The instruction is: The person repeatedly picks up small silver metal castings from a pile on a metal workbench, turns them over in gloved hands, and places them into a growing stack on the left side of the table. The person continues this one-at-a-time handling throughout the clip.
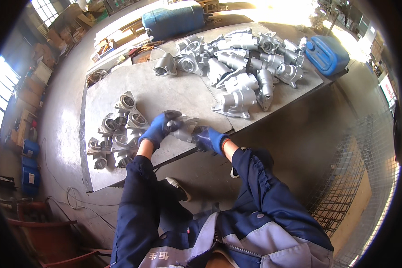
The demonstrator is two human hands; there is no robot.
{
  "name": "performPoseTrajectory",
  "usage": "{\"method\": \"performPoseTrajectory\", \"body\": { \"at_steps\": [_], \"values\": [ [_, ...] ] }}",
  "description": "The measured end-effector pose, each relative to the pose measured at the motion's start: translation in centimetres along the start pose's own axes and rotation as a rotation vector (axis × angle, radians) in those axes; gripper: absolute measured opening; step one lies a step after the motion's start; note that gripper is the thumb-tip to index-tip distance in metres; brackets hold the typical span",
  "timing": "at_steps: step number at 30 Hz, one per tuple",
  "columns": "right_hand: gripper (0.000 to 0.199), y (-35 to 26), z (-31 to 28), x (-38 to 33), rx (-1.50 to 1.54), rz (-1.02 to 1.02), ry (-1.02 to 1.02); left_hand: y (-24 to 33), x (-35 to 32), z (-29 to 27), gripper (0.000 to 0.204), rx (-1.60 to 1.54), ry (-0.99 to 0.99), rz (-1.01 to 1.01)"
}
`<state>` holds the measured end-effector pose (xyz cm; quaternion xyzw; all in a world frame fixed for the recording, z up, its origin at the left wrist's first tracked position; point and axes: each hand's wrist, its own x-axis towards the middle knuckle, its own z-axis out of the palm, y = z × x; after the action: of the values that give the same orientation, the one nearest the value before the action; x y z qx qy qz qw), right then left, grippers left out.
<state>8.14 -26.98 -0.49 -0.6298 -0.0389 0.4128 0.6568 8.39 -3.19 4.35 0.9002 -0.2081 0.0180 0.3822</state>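
Between my two gloved hands, over the near edge of the metal table [183,91], is a silver metal casting [183,130]. My left hand [163,126], in a blue glove with a dark palm, grips its left end. On its right end, my right hand [209,139] in a matching glove is closed around it. My fingers partly cover the casting. To the left stands a group of similar flanged castings [120,139], several with their round openings facing up. A larger heap of silver castings [239,82] lies on the far right of the table.
A blue plastic jerrycan [327,56] sits at the table's right end, and a large blue drum [173,20] lies beyond the far edge. Wire mesh cages [344,178] stand on the right. At lower left are a reddish-brown chair [44,232] and a cable [73,203] on the floor.
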Motion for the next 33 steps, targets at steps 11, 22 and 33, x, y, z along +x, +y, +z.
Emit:
{"method": "performPoseTrajectory", "body": {
  "at_steps": [11,22,33],
  "values": [
    [0.023,-1.4,-1.2,0.1,-1.447,-0.13,0.499,2.0,2.1,2.4,0.037,0.365,-0.035,-0.126],
    [0.02,0.0,2.2,-2.3,-1.161,-0.173,0.51,1.7,1.9,3.2,0.036,0.351,0.018,-0.092],
    [0.028,2.3,2.5,-4.7,-1.059,-0.171,0.402,0.3,1.6,2.6,0.031,0.143,-0.027,-0.069]
  ]
}}
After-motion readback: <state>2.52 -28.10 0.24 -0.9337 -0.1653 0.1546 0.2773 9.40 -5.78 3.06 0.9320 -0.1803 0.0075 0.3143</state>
